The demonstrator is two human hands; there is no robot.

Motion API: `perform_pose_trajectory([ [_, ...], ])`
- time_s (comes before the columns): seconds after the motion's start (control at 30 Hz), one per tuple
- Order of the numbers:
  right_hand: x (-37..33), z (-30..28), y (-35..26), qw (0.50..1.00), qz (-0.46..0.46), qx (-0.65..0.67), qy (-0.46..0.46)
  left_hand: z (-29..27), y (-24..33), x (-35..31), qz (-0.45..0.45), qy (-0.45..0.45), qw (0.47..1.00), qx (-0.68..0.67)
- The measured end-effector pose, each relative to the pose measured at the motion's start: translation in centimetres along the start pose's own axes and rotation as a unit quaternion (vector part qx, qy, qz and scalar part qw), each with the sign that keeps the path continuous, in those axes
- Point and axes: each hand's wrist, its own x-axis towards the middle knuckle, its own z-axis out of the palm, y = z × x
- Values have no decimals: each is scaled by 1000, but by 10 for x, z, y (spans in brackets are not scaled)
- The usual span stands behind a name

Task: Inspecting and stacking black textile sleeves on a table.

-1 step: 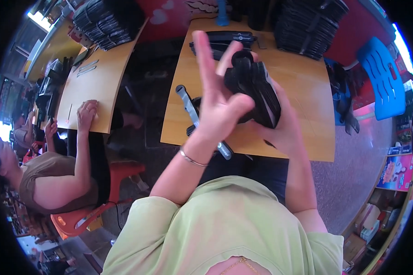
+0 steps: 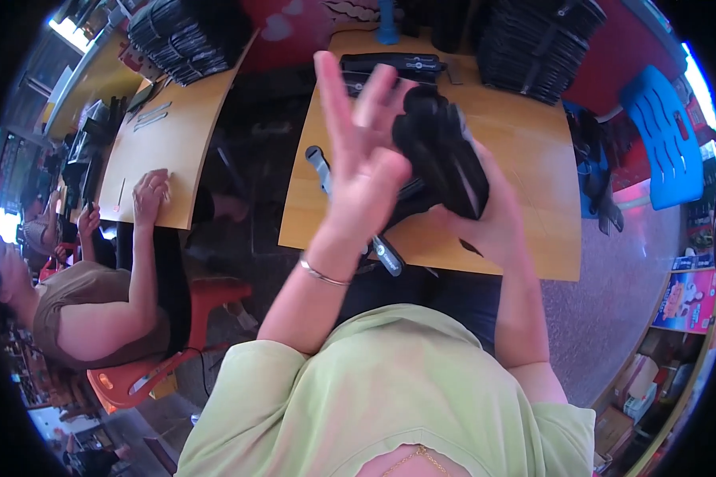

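Head: black bundle (image 2: 444, 151); boxes (image 2: 636, 374) on shelf (image 2: 689, 389)

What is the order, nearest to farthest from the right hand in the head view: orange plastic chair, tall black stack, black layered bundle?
1. Black layered bundle: in the right hand.
2. Tall black stack: light-brown table, back right.
3. Orange plastic chair: far left.

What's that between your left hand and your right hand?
In the head view, a black folded bundle is between the left hand and the right hand, which holds it.
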Motion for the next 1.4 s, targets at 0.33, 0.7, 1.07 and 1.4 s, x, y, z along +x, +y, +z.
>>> perform_pose_trajectory([
  [0.33, -1, 1, -2, 977, 120, 159, -72, -178, 18, -42, -265, 156, 635, 709],
  [0.7, -1, 12, 11, 971, 156, 159, -87, -125, 35, -20, -236, 199, 831, 463],
  [1.07, 27, 61, -11, 992, 117, 7, -49, -62, 43, -23, -234, 80, 847, 471],
  [1.4, 30, 58, 9, 988, 92, 123, -28, -55, 58, -32, -266, 29, 920, 286],
])
